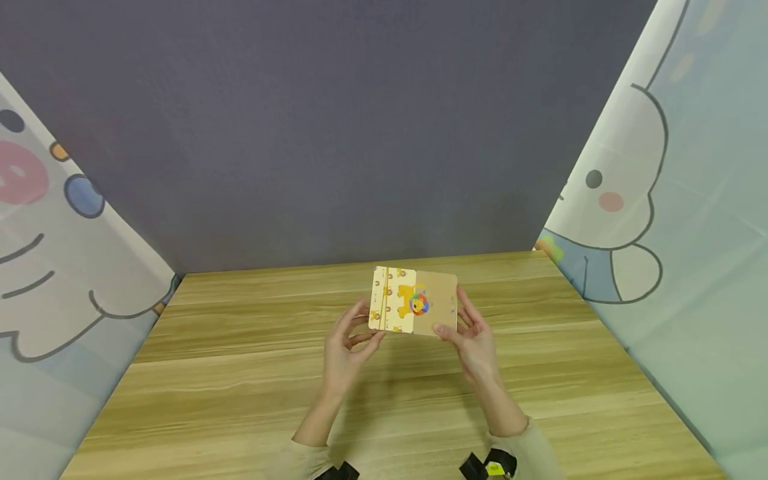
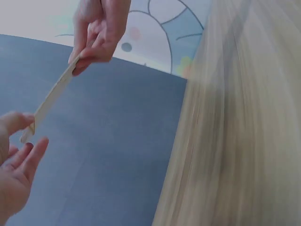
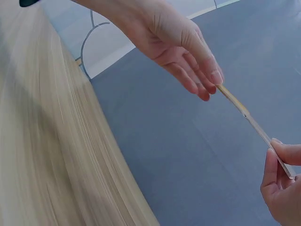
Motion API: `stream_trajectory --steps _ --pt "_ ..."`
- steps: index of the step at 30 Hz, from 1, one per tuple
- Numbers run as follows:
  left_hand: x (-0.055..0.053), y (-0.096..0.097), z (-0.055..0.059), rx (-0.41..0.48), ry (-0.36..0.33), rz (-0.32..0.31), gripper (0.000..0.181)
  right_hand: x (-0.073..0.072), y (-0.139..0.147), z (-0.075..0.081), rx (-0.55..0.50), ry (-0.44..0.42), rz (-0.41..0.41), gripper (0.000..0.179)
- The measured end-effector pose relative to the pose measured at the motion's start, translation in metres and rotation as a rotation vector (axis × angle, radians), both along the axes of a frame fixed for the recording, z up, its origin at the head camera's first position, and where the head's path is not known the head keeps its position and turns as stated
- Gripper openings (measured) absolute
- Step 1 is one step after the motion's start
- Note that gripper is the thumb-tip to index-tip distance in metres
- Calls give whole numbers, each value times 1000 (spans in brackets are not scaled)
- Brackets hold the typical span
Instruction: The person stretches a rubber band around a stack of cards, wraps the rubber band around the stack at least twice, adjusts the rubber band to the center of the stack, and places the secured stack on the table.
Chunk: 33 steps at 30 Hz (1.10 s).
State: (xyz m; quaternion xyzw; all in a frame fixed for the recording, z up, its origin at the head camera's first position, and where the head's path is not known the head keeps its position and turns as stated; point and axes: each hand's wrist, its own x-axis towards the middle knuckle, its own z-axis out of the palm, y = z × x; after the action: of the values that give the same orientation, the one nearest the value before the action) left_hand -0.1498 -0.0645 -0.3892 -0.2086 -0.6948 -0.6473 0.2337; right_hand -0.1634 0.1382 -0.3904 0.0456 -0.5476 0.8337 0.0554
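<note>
A thin notebook (image 1: 439, 293) with a brown and cream cover, a lion picture and narrow strips near its left edge is held up above the table. My right hand (image 1: 478, 347) grips its right end, thumb on the front and fingers behind. At the other end, my left hand (image 1: 342, 353) holds the lower left corner between thumb and curved fingers. Both wrist views show the notebook (image 2: 51, 96) edge-on, slanting between the hands. In the right wrist view the left hand (image 3: 174, 42) has its thumb on the notebook's near edge; its fingers behind are partly hidden.
A wood-grain table (image 1: 240, 373) spreads beneath the hands. Behind it rises a dark grey panel (image 1: 348, 133). Cartoon-printed curtains hang at the left (image 1: 60, 293) and right (image 1: 708, 280). Black wrist devices (image 1: 501, 461) sit by the sleeves.
</note>
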Motion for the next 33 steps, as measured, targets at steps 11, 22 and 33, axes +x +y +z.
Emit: stream_trajectory --steps 11,22,33 --pt "-2 12 -22 325 -315 19 35 -13 0 1 14 47 84 79" --pt "-1 22 -27 576 -485 48 30 -20 -3 -5 37 55 122 79" --pt "-1 29 -32 681 -480 89 31 -22 -6 -12 81 47 93 79"
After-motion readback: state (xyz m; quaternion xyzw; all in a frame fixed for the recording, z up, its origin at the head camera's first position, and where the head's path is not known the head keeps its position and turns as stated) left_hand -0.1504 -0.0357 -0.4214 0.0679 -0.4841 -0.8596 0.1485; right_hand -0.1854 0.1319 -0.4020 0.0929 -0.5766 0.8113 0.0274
